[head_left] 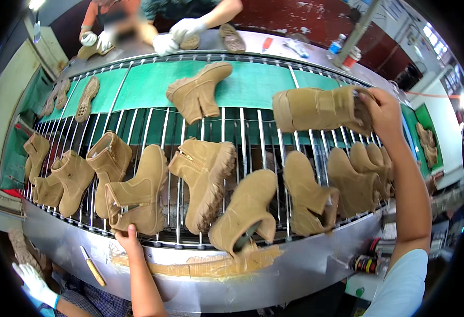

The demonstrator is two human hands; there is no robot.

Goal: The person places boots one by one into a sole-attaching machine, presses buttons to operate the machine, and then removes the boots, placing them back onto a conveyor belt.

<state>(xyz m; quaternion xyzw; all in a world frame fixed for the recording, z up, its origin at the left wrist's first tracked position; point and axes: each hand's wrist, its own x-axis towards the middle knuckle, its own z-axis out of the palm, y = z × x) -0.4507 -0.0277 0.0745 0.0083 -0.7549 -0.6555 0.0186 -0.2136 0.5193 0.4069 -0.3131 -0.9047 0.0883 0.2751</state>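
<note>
My right hand [384,113] grips the open top of a tan ankle boot [316,108], which lies sideways above the rods at the right with its toe to the left. At the front edge, my left hand [130,242] has its thumb and fingers closed on the shaft rim of another tan boot [146,182]. That boot's toe points away from me. Beside it, a zippered boot [200,171] shows its chunky sole. Farther right, a boot [250,206] rests with its opening toward me. One more boot [197,92] lies on the green belt [255,79].
Several tan boots line the metal rod rack [242,124] at both sides. Loose soles [87,98] lie far left. A knife [93,266] rests on the metal front ledge [189,296]. Across the belt, co-workers' gloved hands [181,34] handle soles; another gloved hand [36,282] is at lower left.
</note>
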